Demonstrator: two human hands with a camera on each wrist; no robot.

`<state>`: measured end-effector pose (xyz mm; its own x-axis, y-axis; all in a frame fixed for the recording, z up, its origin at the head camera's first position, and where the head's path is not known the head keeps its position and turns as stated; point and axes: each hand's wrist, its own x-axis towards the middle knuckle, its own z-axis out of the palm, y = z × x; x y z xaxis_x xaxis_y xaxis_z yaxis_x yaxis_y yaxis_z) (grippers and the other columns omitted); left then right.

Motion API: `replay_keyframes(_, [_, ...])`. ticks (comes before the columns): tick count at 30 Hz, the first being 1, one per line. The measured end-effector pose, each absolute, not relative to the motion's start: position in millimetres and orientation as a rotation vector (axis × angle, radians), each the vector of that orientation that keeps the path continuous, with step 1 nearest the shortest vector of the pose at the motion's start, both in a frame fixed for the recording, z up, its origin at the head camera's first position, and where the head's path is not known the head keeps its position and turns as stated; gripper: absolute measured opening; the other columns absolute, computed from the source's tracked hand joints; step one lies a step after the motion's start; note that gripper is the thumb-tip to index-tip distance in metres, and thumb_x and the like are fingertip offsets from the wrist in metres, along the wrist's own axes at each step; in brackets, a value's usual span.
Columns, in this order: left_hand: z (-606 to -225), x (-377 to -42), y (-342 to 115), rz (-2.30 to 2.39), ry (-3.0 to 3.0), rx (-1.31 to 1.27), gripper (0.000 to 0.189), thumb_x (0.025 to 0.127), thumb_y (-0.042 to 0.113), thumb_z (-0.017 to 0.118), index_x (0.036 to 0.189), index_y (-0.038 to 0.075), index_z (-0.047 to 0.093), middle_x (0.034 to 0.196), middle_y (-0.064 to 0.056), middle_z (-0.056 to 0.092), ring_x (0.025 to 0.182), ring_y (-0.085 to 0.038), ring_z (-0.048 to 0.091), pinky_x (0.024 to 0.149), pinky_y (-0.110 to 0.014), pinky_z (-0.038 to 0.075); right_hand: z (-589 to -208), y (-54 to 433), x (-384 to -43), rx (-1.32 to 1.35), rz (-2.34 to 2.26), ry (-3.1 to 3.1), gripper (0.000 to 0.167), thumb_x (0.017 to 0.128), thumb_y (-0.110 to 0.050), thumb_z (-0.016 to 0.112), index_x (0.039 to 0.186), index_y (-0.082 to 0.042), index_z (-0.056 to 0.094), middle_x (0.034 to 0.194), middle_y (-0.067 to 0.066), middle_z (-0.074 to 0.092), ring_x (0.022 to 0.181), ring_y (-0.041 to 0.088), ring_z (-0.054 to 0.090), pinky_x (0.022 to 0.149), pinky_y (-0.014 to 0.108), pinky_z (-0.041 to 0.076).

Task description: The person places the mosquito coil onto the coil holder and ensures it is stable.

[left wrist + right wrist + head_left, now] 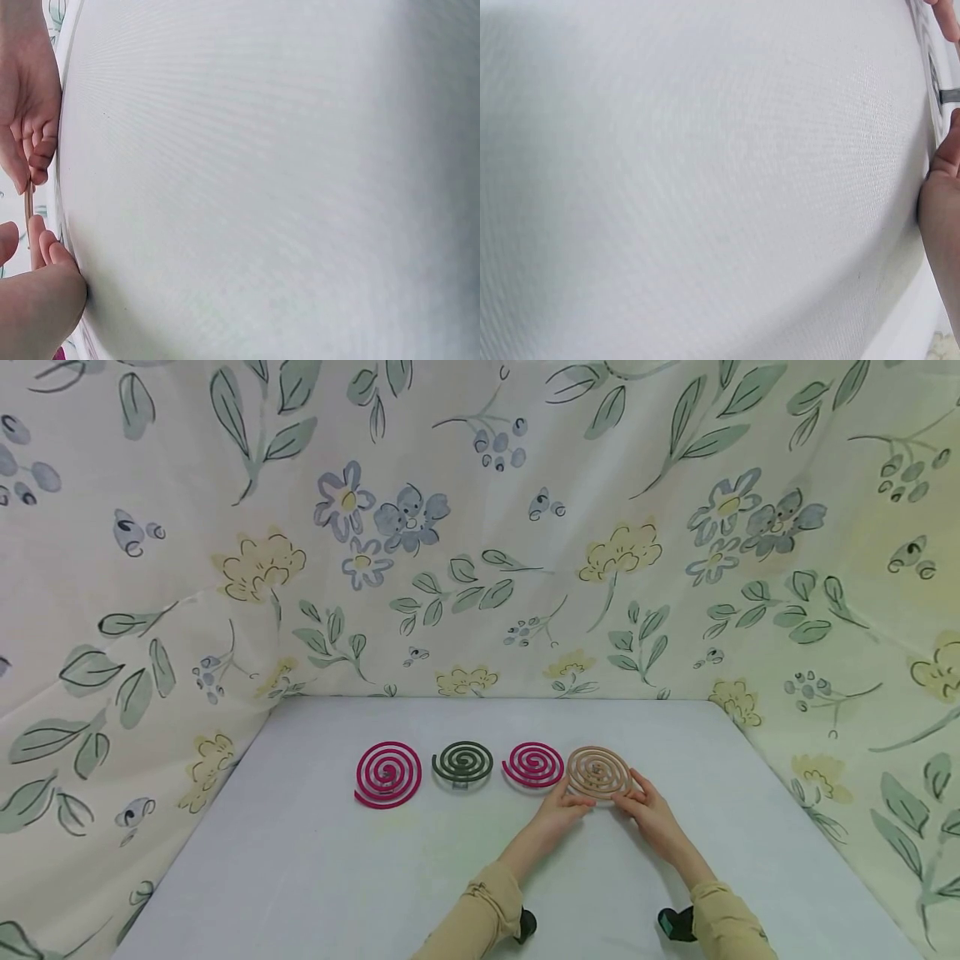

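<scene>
A tan spiral mosquito coil point(597, 771) is at the right end of a row of coils on the white table. The left hand point(551, 820) holds its near left edge, the fingers at the rim and the thumb at the front. At the near right edge the right hand point(654, 820) pinches the rim between thumb and fingers. The left wrist view shows the tan coil edge-on as a thin strip point(29, 201) between both hands. A grey metal-looking piece point(950, 96) appears between the hands in the right wrist view.
Left of the tan coil lie a magenta coil point(533, 765), a dark green coil point(463, 762) and another magenta coil point(388, 774). Small metal pieces show beneath some coils. Flowered cloth point(480, 610) hangs behind and beside the white tabletop point(315, 877).
</scene>
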<state>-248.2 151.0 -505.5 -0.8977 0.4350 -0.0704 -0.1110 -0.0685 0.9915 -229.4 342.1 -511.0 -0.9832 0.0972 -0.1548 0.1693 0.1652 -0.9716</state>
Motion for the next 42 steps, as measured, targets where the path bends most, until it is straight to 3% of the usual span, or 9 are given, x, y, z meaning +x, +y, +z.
replay_keyframes(12, [-510,-250,150,1.996,1.848,0.35,0.068,0.09,0.001,0.056,0.146,-0.008,0.019,0.108,-0.023,0.067,0.106,-0.024,0.063,0.094,-0.032,0.045,-509,340,-229,0.288,-1.948,2.37,0.083,0.093,-0.018,0.059,0.152,-0.004,0.003,0.078,-0.018,0.051,0.076,-0.003,0.046,0.071,0.017,0.038])
replay_keyframes(22, [-507,-249,150,1.991,1.855,0.326,0.068,0.089,0.0,0.056,0.146,-0.008,0.019,0.108,-0.024,0.067,0.107,-0.026,0.063,0.1,-0.039,0.042,-511,343,-229,0.299,-1.944,2.383,0.082,0.093,-0.018,0.059,0.152,-0.005,0.004,0.075,-0.017,0.05,0.073,-0.002,0.044,0.067,0.017,0.036])
replay_keyframes(29, [-525,-258,151,2.027,1.835,0.464,0.071,0.09,0.009,0.06,0.147,-0.006,0.02,0.101,-0.012,0.071,0.099,-0.016,0.066,0.093,-0.031,0.046,-511,344,-229,0.287,-1.935,2.377,0.083,0.093,-0.02,0.059,0.152,-0.006,0.001,0.078,-0.017,0.05,0.074,-0.002,0.044,0.067,0.018,0.036])
replay_keyframes(36, [-508,-251,152,2.023,1.825,0.324,0.068,0.089,-0.002,0.056,0.146,-0.008,0.019,0.108,-0.026,0.066,0.107,-0.03,0.062,0.099,-0.04,0.043,-512,344,-229,0.285,-1.939,2.379,0.083,0.093,-0.019,0.059,0.152,-0.005,0.002,0.076,-0.017,0.05,0.073,-0.002,0.044,0.067,0.018,0.036])
replay_keyframes(42, [-509,-250,151,1.975,1.858,0.34,0.068,0.091,0.0,0.055,0.146,-0.009,0.017,0.109,-0.024,0.066,0.108,-0.027,0.062,0.1,-0.04,0.043,-512,344,-230,0.289,-1.96,2.368,0.082,0.093,-0.018,0.059,0.152,-0.005,0.003,0.076,-0.017,0.05,0.074,-0.002,0.044,0.068,0.017,0.036])
